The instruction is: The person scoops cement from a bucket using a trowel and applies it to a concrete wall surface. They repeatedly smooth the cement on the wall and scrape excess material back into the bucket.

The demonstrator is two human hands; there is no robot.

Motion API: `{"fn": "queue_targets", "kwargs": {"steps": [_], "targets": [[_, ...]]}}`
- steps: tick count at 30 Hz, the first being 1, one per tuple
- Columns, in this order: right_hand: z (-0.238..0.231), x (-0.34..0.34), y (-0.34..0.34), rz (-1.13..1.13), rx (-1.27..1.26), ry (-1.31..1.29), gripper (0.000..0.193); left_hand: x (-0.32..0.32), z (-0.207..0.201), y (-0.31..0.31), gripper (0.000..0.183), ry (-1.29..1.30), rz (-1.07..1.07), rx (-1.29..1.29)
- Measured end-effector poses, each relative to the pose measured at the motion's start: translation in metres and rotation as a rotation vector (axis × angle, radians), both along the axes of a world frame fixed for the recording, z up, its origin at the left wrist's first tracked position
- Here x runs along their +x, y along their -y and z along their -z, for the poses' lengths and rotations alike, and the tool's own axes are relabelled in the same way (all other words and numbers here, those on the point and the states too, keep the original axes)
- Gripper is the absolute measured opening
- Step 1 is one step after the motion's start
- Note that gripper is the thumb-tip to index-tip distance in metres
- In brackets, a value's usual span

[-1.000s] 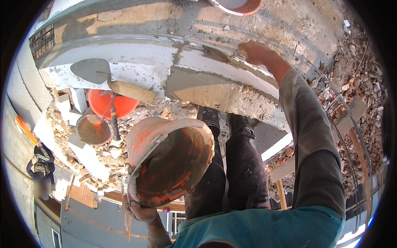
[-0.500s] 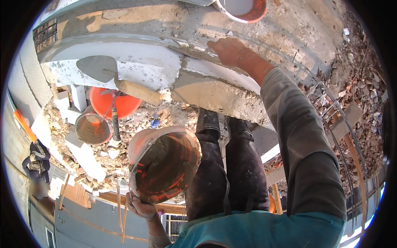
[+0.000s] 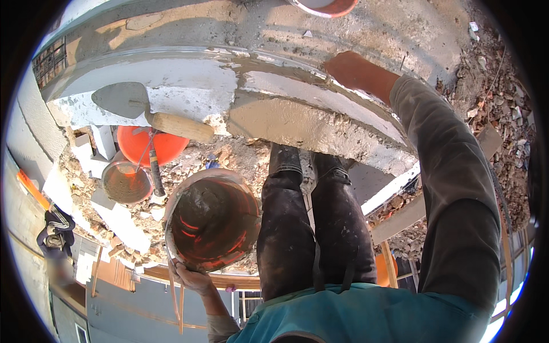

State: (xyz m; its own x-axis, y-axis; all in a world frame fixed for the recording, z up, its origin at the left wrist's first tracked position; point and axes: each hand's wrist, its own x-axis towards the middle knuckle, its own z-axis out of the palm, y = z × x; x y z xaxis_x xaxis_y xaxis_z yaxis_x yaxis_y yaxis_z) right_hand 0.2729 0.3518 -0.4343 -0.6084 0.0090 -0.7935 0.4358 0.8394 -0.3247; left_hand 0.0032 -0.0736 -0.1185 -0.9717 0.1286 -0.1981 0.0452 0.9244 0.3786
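My left hand [image 3: 193, 279] grips the lower rim of a mortar bucket [image 3: 213, 220], its fingers bent over the edge. Wet grey mortar lies inside, and orange shows through on the inner wall. Farther off, my right hand [image 3: 357, 73] rests at the top of a low block wall [image 3: 166, 74], beside a smeared grey mortar strip. Its fingers are turned away and hidden, so whether they hold anything does not show. A pointed trowel [image 3: 121, 99] with a wooden handle [image 3: 182, 127] lies on the wall to the left, untouched.
Beyond the wall stands a white and orange bucket [image 3: 330, 8]. Left of my legs, an orange basin [image 3: 153, 144], a smaller bucket [image 3: 127, 182] and a black-handled tool [image 3: 156, 171] sit among rubble. Another person [image 3: 56, 231] is at far left. Bent rods and boards [image 3: 400, 220] lie at right.
My right hand has slid rightward along the wall top. The held bucket has tipped slightly, showing more of its inside. The whole view has shifted a little; the trowel stays on the wall.
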Motion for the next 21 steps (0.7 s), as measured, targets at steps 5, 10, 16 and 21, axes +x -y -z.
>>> {"fn": "queue_targets", "kwargs": {"steps": [5,10,16,21], "targets": [[-0.02,0.091,0.007,-0.024,-0.051,0.236,0.015,-0.013,0.013,-0.005,0.033,0.078,-0.081,0.122],[-0.066,0.142,-0.014,-0.042,-0.057,0.436,0.026,-0.011,0.014,0.004,0.023,-0.1,-0.023,-0.002],[-0.048,0.157,-0.011,0.294,0.013,0.278,0.042,-0.003,0.018,0.013,0.025,-0.061,0.041,-0.055],[-0.014,0.056,-0.016,0.058,0.119,0.017,0.039,-0.003,0.012,0.036,0.028,-0.12,0.447,-0.432]]}}
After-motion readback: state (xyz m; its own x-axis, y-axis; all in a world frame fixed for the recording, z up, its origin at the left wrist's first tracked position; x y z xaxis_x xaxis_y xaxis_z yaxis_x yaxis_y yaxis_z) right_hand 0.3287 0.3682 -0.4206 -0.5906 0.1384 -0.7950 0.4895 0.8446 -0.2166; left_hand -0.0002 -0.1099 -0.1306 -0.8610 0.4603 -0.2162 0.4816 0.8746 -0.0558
